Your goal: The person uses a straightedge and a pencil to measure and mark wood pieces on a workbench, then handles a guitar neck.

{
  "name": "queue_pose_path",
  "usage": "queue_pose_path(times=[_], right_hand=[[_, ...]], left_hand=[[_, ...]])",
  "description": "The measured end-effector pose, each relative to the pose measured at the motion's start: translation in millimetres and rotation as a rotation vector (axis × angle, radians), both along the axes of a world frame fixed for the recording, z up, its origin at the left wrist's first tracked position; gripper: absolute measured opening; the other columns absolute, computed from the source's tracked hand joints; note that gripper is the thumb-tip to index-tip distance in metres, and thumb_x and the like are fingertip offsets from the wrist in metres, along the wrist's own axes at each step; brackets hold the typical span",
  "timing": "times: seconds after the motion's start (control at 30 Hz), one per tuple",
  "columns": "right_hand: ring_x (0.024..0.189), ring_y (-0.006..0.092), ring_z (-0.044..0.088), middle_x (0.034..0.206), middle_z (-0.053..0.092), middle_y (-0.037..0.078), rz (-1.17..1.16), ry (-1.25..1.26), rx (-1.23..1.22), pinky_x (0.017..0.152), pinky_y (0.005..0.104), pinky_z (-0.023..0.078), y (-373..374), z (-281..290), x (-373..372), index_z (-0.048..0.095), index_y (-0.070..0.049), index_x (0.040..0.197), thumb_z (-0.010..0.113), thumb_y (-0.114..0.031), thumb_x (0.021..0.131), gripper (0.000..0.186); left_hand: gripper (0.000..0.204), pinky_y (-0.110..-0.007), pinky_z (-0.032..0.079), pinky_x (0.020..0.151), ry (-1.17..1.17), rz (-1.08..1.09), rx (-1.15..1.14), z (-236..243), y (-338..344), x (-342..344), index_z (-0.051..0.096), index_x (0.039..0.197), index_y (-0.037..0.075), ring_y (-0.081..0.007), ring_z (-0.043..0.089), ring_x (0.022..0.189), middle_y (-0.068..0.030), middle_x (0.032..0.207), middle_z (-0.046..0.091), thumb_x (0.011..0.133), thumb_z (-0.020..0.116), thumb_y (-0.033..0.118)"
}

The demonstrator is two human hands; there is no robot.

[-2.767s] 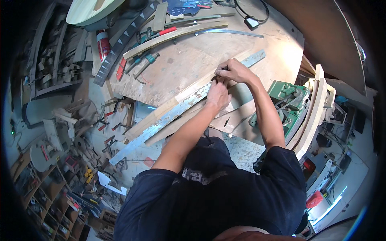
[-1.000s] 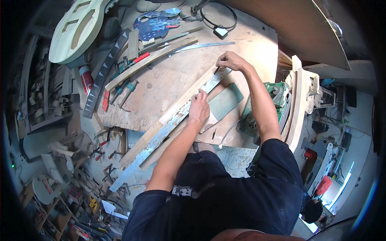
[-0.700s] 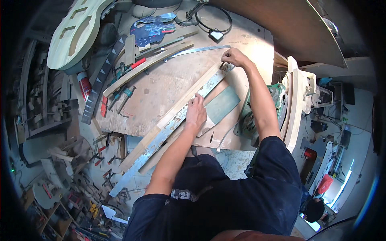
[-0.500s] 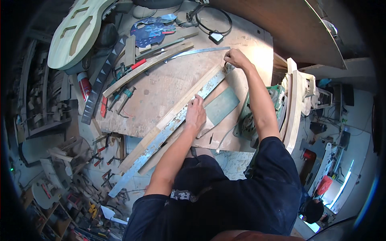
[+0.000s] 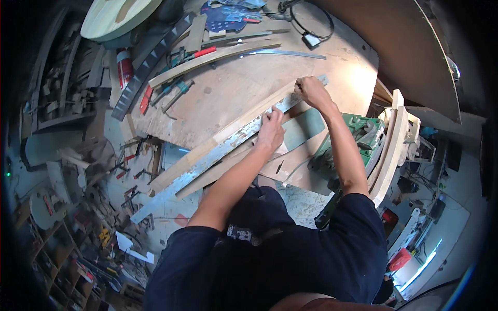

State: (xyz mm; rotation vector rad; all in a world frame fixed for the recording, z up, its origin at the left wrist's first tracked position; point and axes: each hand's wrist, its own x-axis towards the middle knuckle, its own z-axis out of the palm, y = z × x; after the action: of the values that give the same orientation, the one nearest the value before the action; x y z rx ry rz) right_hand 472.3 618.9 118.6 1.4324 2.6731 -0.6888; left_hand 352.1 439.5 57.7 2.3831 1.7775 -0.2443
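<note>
My left hand presses on a long worn metal straightedge, its fingers bent over the edge. The straightedge lies slantwise along a pale wooden board, and both reach past the bench's near edge. Farther up the straightedge, my right hand is closed in a pinch close to where metal meets wood. What sits between those fingers is too small and dark to make out. A flat greenish sheet and another wooden strip lie on the near side of the straightedge.
On the bench, a curved wooden strip, clamps and a thin metal strip lie beyond the board. A green power tool stands right of my right forearm. A guitar body is at the far left.
My right hand has moved nearer along the straightedge, from its far end toward my left hand. The left hand stays pressed on the straightedge. The whole view has shifted slightly.
</note>
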Motion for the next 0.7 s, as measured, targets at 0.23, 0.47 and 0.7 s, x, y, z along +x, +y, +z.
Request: queue_pose_path(times=[0.23,0.47,0.7], right_hand=[[0.074,0.0457,0.065,0.077,0.065,0.028,0.19,0.074,-0.174,0.071,0.0494,0.054,-41.1,21.9,-48.3,0.067,0.004,0.078,0.059,-0.017,0.083,0.023],[0.078,0.0439,0.067,0.079,0.067,0.026,0.387,0.118,-0.214,0.073,0.0494,0.054,-62.9,17.3,-83.9,0.069,0.003,0.079,0.063,-0.015,0.081,0.02],[0.076,0.0385,0.068,0.077,0.066,0.026,0.538,0.158,-0.306,0.073,0.0465,0.053,-91.1,21.2,-125.3,0.071,0.004,0.084,0.061,-0.017,0.086,0.023]], left_hand=[[0.06,-0.043,0.041,0.103,-0.074,-0.064,-0.009,-1.1,-3.0,-13.5,0.064,0.126,-0.006,-0.0302,0.051,0.117,-0.0204,0.135,0.056,0.097,0.054,0.046],[0.055,-0.048,0.038,0.106,-0.058,-0.124,-0.124,-16.4,-7.2,-17.6,0.064,0.128,-0.002,-0.0297,0.051,0.129,-0.0153,0.135,0.06,0.097,0.053,0.042],[0.056,-0.046,0.035,0.112,-0.417,0.066,-0.036,-36.6,-21.6,-18.9,0.062,0.133,0.004,-0.028,0.049,0.136,-0.0135,0.141,0.059,0.1,0.05,0.048]])
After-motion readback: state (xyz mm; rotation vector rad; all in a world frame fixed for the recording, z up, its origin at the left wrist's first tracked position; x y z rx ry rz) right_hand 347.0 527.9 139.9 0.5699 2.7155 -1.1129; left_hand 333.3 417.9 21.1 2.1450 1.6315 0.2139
